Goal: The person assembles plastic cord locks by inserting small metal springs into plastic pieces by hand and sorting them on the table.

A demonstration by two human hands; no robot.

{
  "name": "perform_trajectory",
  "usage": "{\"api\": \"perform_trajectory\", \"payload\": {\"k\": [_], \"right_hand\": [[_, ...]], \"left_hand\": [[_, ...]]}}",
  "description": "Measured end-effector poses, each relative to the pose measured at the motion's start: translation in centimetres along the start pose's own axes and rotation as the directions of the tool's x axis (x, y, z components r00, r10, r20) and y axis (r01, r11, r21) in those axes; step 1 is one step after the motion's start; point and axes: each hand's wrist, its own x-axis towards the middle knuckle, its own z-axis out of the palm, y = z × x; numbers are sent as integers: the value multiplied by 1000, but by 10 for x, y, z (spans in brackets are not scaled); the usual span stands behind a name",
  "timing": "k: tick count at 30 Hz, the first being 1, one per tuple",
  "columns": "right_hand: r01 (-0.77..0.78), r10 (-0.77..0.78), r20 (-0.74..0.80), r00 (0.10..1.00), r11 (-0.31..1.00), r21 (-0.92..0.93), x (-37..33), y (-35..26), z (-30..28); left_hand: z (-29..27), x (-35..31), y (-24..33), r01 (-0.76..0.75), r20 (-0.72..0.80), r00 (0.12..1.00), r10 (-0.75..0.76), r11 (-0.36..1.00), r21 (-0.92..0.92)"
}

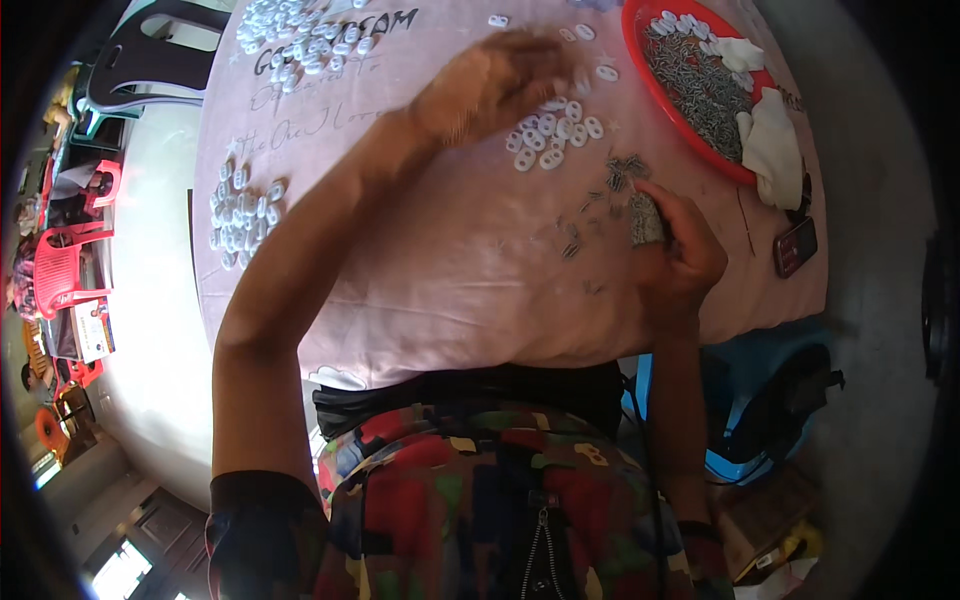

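Observation:
My left hand [500,82] stretches across the table, its fingers smeared by motion, over the far side of a group of white oval pieces with two holes [548,135]. Whether it grips one of them I cannot make out. My right hand [690,245] is curled round a dense clump of small grey metal screws [646,220], thumb toward the far side. Just left of it, loose screws [615,180] lie scattered on the pink cloth. A few single white pieces [606,73] lie beyond the group, near my left fingers.
A red tray [640,60] at the far right holds many screws, several white pieces and white cloth [772,150]. A phone [796,248] lies near the right edge. More white pieces form piles at the left [245,215] and far left [290,35]. A dark chair [150,60] stands beyond the table.

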Motion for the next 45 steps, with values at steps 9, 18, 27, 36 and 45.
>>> {"api": "perform_trajectory", "payload": {"k": [9, 18, 27, 36, 45], "right_hand": [[72, -67, 90, 994, 996, -45, 0, -12, -5], [307, -237, 361, 902, 940, -151, 7, -48, -5], [363, -188, 531, 826, 899, -245, 48, -49, 13], [377, -252, 479, 841, 907, -186, 65, -27, 45], [336, -246, 526, 814, 938, -82, 68, -28, 43]], "left_hand": [[-21, -51, 88, 322, 8, 946, -325, 930, -175], [-28, -80, 92, 346, -116, 835, -538, 678, -649], [-38, -96, 126, 523, 36, 773, -634, 604, -602], [-24, -113, 135, 345, -254, 899, -357, 934, -91], [-25, -108, 145, 398, -233, 892, -386, 917, 5]]}}
